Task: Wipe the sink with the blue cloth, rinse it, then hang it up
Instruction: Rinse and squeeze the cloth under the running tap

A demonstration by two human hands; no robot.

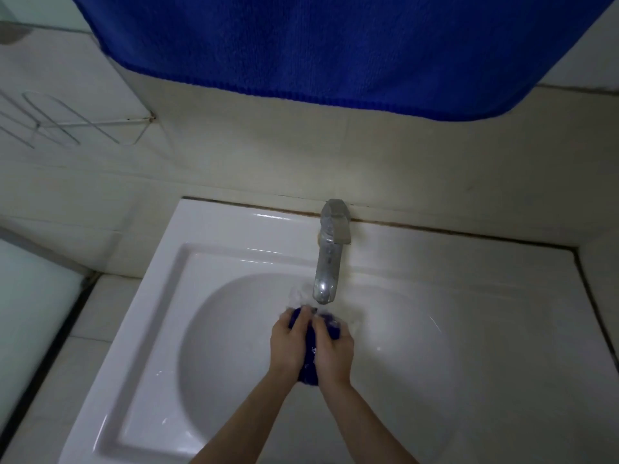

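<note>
Bare forearms reach up from the bottom edge and meet over the bowl of the white sink (160,296), where both hands are bunched round the blue cloth (311,363). Left hand (289,343) has its fingers curled over the top of the wad, and right hand (335,349) grips it from the other side, so that only dark blue strips of fabric show between the palms and above the knuckles. The cloth sits inside the bowl, towards its back, right under the mouth of the chrome tap (326,262), which stands on the rear ledge of the sink and leans forward over the bowl. Water (301,293) blurs and splashes just beside the spout and over the fingertips. A few bright wet spots lie on the bowl's wall. Behind the sink rises a pale tiled wall (402,169), with a dark seam along the joint. High on it a large blue towel (335,45) hangs across most of the upper view, well apart from the hands. A white wire rack (67,125) is fixed to the wall at left.
</note>
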